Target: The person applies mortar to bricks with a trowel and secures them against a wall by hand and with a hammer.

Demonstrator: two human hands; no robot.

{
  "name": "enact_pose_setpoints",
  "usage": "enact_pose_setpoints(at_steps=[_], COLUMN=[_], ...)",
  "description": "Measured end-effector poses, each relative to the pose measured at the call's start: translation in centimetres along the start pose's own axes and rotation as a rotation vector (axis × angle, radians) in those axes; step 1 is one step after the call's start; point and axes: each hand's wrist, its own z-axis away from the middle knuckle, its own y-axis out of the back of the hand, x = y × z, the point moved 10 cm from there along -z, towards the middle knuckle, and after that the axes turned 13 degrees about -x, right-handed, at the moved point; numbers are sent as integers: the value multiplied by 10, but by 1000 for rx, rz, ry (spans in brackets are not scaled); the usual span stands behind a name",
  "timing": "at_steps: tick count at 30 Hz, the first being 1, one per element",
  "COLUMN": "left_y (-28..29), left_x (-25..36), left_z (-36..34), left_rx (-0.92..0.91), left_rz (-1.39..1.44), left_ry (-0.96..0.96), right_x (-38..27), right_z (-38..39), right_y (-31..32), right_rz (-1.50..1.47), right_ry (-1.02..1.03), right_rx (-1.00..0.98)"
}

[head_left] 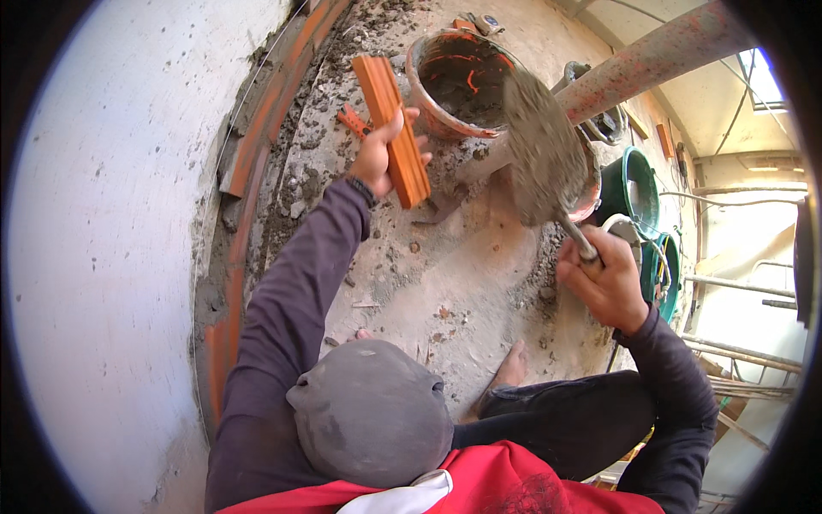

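My left hand [377, 158] grips a long orange brick [399, 133] with grooved faces, tilted above the floor, its fingers wrapped behind it. In my right hand [605, 278] is the handle of a trowel [541, 150], its broad blade coated with wet grey mortar. Just beyond the hands stands a stained bucket [460, 127] with mortar inside. Part of a second bucket [591, 182] is hidden behind the trowel blade. An orange piece with holes [351, 121] lies on the floor beside my left hand.
Along the white wall [111, 223] at left runs a row of orange bricks [244, 171] in mortar, with a string beside it. A thick stained pole [659, 60] slants across the upper right. Green buckets [632, 193] stand at right. Mortar crumbs [308, 184] litter the floor.
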Motion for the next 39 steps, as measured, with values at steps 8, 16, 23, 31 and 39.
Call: enact_pose_setpoints(at_steps=[8, 16, 23, 31, 39], left_y=[-13, -99, -151, -156, -144], left_x=[36, 144, 163, 81, -66], left_z=[-52, -48, 100, 206, 187], left_rx=[-48, -162, 99, -15, -203], left_rz=[126, -339, -469, -183, 95], left_ry=[-198, -295, -185, -127, 114], right_x=[62, 74, 80, 96, 89], right_z=[35, 39, 49, 56, 93], right_y=[-8, -10, -7, 15, 27], right_rz=[-248, -437, -544, -405, 390], right_ry=[-197, -157, -92, -41, 3], right_rx=[-21, -97, -222, -307, -260])
